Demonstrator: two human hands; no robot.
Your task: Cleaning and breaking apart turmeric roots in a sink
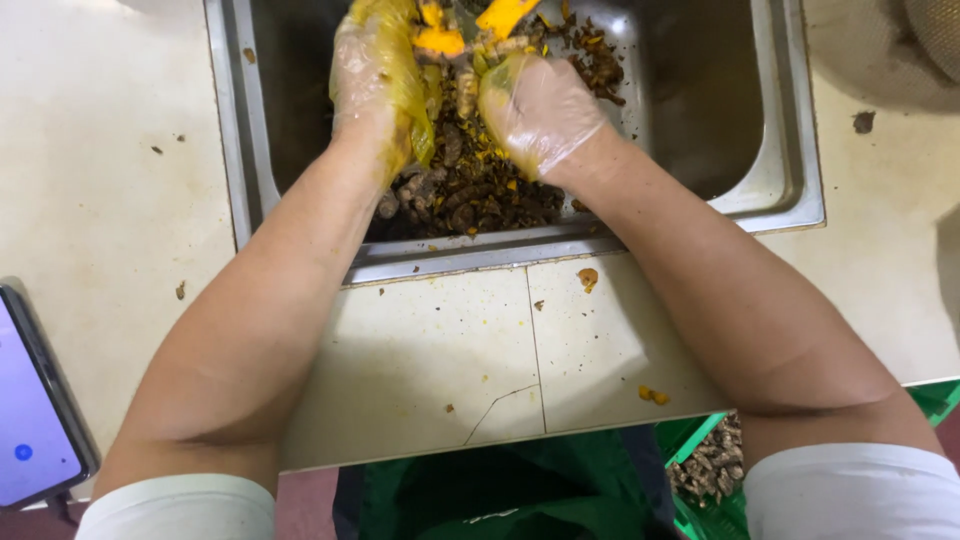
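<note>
Step in hand: looks like peeling or trimming yellow roots over the sink [790,150], mid-batch by my guess, since plenty of scraps are down there already.
Left hand [372,75]: in a thin clear glove stained yellow, fingers curled round a root piece [440,40], gripping it from the left.
Right hand [540,105]: same kind of glove, closed up in a loose fist right against the roots; can't tell exactly what it's pinching, the fingers are tucked under.
Where the root is: held between both hands, above the back of the sink, at the top edge of the view.
Second piece: another bright orange-yellow chunk [503,12] sticks up just beside the first, so two cut pieces that I can count.
Peel pile [470,185]: one big heap of dark brown skins and bits in the sink, right under the wrists.
Next move, my take: a firm hold on the slippery root and keeping scraps falling into the sink, not on the surface [420,350].
Strays: two or three yellow crumbs [588,277] on the surface.
Phone [35,410]: one, at the left edge.
Green crate [705,470]: one, below, with more brown roots.
</note>
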